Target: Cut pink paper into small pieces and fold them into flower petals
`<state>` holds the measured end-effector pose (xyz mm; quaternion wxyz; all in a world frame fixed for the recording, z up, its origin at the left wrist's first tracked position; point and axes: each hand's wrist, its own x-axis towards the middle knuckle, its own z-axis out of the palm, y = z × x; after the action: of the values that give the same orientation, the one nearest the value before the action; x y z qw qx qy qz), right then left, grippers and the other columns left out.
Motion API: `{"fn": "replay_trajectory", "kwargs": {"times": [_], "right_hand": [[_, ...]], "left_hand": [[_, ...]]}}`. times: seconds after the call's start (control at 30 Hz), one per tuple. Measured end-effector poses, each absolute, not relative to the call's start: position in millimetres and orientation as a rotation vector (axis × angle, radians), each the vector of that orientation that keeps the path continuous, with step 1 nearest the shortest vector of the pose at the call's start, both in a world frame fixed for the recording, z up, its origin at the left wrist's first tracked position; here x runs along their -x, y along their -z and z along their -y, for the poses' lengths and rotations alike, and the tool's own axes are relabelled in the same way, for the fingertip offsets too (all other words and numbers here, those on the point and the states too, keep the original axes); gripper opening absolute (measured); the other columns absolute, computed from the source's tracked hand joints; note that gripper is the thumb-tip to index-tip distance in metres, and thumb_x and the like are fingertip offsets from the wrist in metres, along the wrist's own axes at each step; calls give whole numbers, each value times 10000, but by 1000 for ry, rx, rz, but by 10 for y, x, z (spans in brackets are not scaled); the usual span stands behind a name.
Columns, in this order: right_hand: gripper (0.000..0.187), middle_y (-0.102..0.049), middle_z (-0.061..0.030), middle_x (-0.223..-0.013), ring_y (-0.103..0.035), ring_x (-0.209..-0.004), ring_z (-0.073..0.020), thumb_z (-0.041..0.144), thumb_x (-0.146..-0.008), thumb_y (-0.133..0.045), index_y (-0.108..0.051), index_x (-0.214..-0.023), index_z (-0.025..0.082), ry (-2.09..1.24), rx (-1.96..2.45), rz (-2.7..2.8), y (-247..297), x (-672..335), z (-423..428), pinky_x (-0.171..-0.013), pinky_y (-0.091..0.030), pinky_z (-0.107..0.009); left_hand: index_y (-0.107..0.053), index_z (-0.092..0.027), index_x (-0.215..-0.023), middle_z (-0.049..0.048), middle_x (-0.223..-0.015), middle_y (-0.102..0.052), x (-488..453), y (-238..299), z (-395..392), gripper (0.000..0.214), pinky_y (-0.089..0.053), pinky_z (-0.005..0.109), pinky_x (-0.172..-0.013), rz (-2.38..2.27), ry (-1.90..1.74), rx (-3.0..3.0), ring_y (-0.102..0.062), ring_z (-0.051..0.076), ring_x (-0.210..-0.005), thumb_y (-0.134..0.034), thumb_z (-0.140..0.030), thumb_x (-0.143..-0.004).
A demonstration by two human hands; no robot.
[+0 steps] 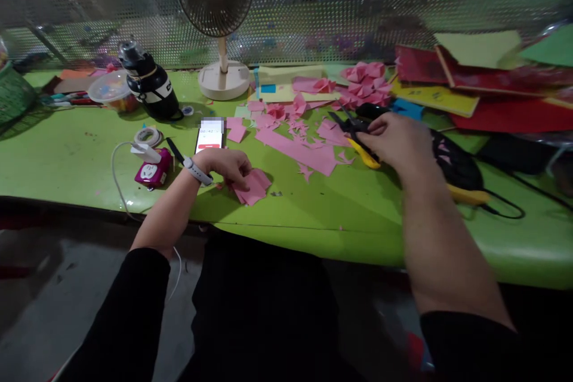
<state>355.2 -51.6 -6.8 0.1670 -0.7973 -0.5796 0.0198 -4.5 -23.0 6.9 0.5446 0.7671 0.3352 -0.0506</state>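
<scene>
"Two hands, two things: which hand has the scissors?"

"My right hand. Its fingers are closed around them near the handles; I cannot tell whether they are lifted off the bench."

"And which way do they lie?"

"Slantwise: blades pointing away from me and leftward, yellow handle toward me."

"Where is the pink paper, then?"

"Near the bench's front edge, pinched at its left side between the thumb and fingers of my left hand. From my right fingers it lies leftward and closer to me, well apart. So the blades aim past it, beyond its far side."

"Anything between?"

"A long pink strip, flat on the bench."
</scene>
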Motion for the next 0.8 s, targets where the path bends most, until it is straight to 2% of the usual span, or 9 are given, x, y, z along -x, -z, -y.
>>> {"fn": "replay_trajectory", "kwargs": {"times": [0.07,0.13,0.27,0.37,0.53,0.8], "right_hand": [[182,-745,-104,-949,-638,-834,-244,360,-805,-714,-656,-876,203,-53,2351,1664,58,-3541,512,-673,-383,-324],[216,-739,-120,-955,-629,-832,-254,403,-816,-706,-666,-889,204,-37,2433,1681,40,-3517,516,-664,-368,-330],[283,-724,-160,-975,-607,-819,-255,459,-831,-677,-679,-948,202,-21,2517,1671,22,-3491,516,-660,-341,-341],[321,-716,-180,-979,-606,-834,-266,488,-836,-659,-679,-965,195,-45,2520,1653,33,-3507,500,-661,-333,-352],[311,-712,-170,-951,-609,-833,-270,482,-825,-664,-683,-947,197,-54,2527,1634,71,-3540,471,-660,-328,-357],[399,-711,-218,-1033,-604,-858,-276,519,-829,-651,-701,-1016,170,-15,2540,1589,157,-3631,413,-671,-317,-372]], "left_hand": [[-670,-216,-571,5,-504,-604,31,2,205,191,-435,275,-531,-802,122,-1986,-529,134,-447,-848,-285,-571],[-684,-219,-679,0,-558,-617,17,18,212,230,-426,269,-590,-923,82,-2159,-544,143,-517,-838,-339,-558],[-694,-202,-1002,67,-813,-668,-51,-48,366,590,-428,308,-747,-1143,28,-2369,-611,243,-784,-862,-408,-476],[-662,-184,-1068,117,-1010,-648,-126,-104,527,688,-427,330,-764,-1182,64,-2505,-597,273,-858,-841,-479,-473],[-637,-173,-1136,129,-1078,-632,-173,-143,595,658,-421,311,-712,-1090,228,-2588,-586,259,-870,-783,-461,-562],[-679,-182,-1119,108,-1007,-655,-83,-83,356,600,-411,316,-771,-1143,103,-2539,-581,259,-881,-782,-442,-588]]}}
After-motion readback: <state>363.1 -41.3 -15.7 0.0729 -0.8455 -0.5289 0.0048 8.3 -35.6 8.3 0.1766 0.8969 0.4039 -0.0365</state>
